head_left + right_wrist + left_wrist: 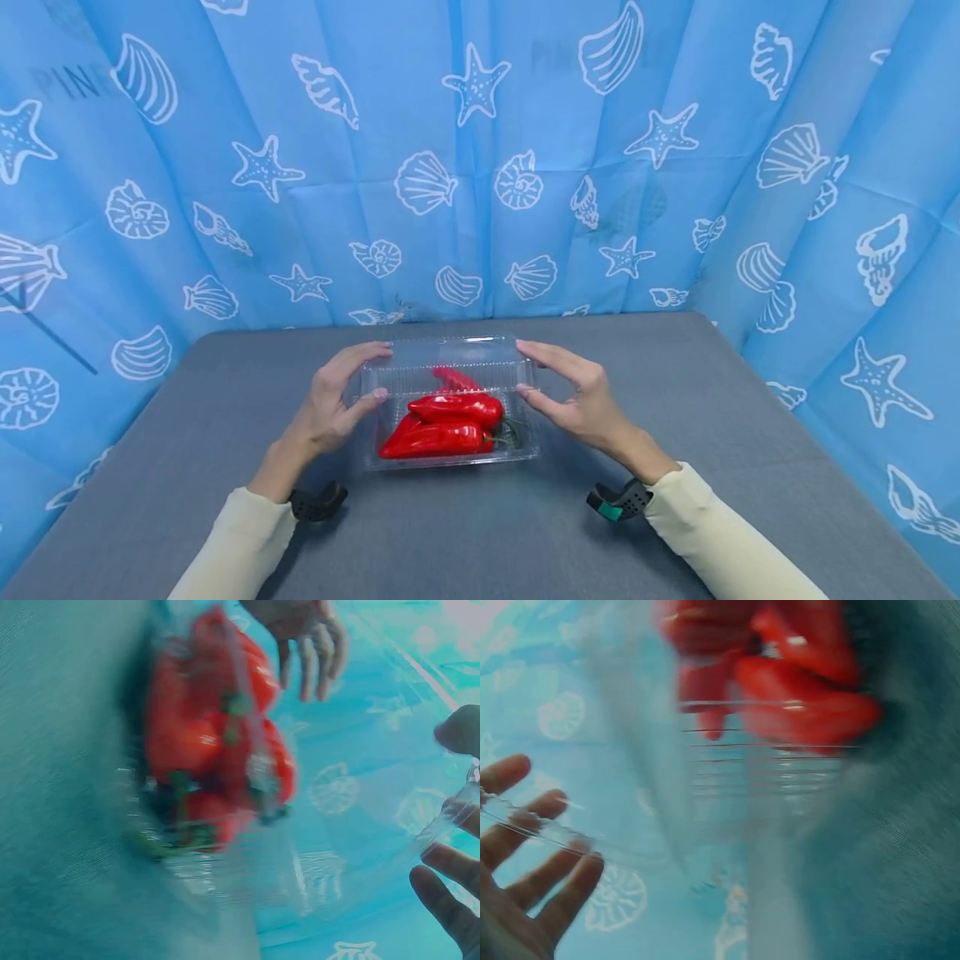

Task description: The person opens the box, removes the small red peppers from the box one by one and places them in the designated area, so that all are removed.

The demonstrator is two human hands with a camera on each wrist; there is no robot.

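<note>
A clear plastic container (450, 463) sits on the table with several red peppers (435, 440) in it, their green stems toward the right. Its clear hinged lid (450, 351) stands raised over the back part. My left hand (333, 404) holds the lid's left edge between thumb and fingers. On the opposite side my right hand (577, 400) grips the lid's right edge in the same way. In the left wrist view the see-through edge crosses the fingers (551, 802); the right wrist view shows it along the other hand's fingers (442, 900).
A grey cloth covers the table (480, 542). Behind it and on both sides hangs a blue curtain (480, 242) printed with white shells and starfish. Each wrist wears a dark band (318, 502).
</note>
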